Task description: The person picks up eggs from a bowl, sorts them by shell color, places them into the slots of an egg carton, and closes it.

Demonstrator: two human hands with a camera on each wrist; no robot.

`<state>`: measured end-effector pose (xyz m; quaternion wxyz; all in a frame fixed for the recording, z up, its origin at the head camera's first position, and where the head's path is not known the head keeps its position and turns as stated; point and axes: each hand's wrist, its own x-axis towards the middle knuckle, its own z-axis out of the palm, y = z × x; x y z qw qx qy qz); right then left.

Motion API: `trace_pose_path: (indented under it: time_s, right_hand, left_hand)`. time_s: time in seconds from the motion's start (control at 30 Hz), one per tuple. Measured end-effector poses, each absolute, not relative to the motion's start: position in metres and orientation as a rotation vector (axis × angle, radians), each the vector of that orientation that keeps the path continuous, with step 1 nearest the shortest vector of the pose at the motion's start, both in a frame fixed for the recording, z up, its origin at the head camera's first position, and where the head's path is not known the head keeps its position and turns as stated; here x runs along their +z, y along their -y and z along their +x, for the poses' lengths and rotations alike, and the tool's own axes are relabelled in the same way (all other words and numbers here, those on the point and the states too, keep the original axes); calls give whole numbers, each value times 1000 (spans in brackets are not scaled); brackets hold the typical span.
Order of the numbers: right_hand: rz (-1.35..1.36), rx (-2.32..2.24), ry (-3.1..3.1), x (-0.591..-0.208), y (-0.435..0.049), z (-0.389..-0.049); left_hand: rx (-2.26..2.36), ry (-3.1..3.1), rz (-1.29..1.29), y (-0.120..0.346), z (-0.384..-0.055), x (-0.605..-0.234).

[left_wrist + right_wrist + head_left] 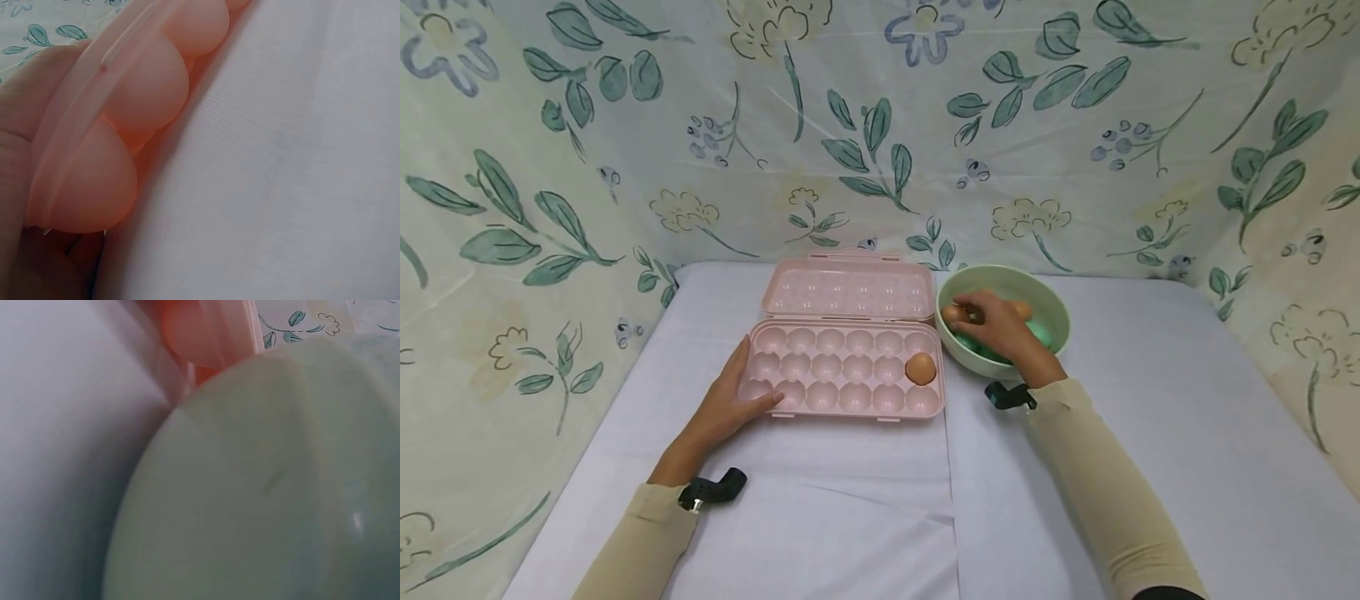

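Note:
A pink egg tray lies with its lid folded back behind it. One brown egg sits in the right-hand column, middle row. My left hand grips the tray's left end, thumb over the front corner; the left wrist view shows the rounded undersides of the tray's cups beside the hand. My right hand reaches into a light green bowl, fingers curled on a brown egg near its left rim. The bowl's outer wall fills most of the right wrist view and hides that hand.
Another brown egg and some bright green objects are inside the bowl, partly behind the right hand. The bowl stands close against the tray's right side. A white cloth covers the table, and a flowered curtain hangs behind.

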<state>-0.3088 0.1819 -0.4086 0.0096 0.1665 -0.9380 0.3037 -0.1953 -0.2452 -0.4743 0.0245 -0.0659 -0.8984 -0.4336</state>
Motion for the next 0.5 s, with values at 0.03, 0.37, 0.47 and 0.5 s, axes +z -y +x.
trace_pose_path:
  time_s: [0.03, 0.37, 0.47, 0.5]
  right_hand:
    - [515, 953, 2932, -409, -182, -309]
    - [532, 953, 2932, -409, -182, -309]
    - [543, 950, 2937, -408, -182, -309]
    - [548, 946, 2936, -408, -182, -310]
  left_hand:
    - [-1343, 2778, -205, 245, -195, -474]
    - [-1361, 2760, -232, 245, -195, -474]
    - [-1362, 2760, -230, 246, -195, -474]
    - [-1363, 2759, -230, 246, -195, -474]
